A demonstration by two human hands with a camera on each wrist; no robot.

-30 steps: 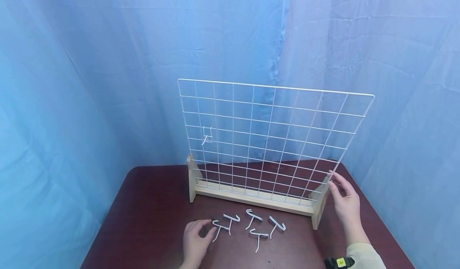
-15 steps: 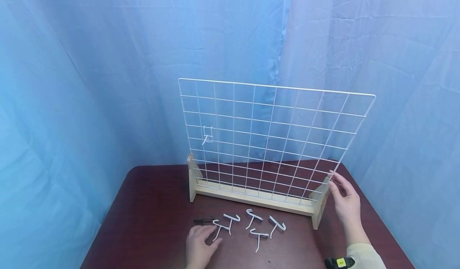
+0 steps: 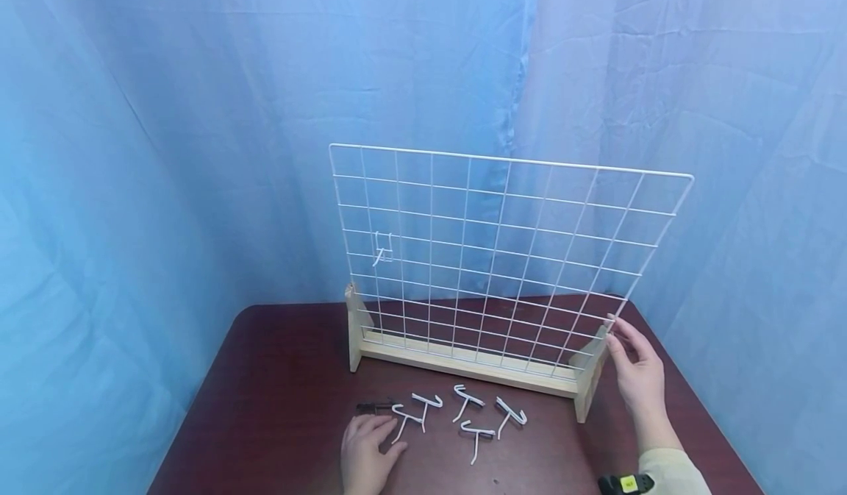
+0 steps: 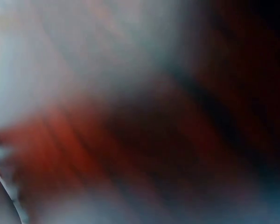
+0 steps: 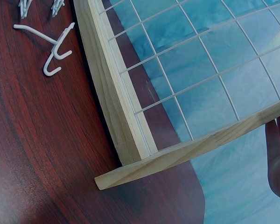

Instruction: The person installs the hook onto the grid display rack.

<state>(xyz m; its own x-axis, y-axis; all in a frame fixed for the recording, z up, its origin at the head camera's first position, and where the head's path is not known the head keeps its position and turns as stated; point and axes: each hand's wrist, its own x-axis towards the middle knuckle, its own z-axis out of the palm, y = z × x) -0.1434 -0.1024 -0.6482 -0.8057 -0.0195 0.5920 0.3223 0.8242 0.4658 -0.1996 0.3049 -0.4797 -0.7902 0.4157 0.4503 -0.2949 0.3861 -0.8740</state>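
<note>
A white wire grid rack (image 3: 486,260) stands upright in a pale wooden base (image 3: 463,368). My right hand (image 3: 638,374) pinches its right edge at the top of the wooden end piece (image 3: 587,385); in the right wrist view the fingers (image 5: 275,140) meet that end piece. My left hand (image 3: 369,452) rests low over the table, fingers loosely bent and thumb apart, holding nothing. Just right of its fingertips lies a white wire hook (image 3: 405,418). Several similar hooks, among them one hook (image 5: 56,44) in the right wrist view, lie in front of the rack.
One white hook (image 3: 382,251) hangs on the grid's left part. A small dark object (image 3: 373,408) lies beyond the left hand. The dark red table (image 3: 284,377) has blue curtains (image 3: 265,149) behind and at both sides. The left wrist view is blurred.
My left hand has drawn back toward me from the leftmost hook, uncovering the small dark object. The right hand keeps its place on the rack, and the hooks lie where they were.
</note>
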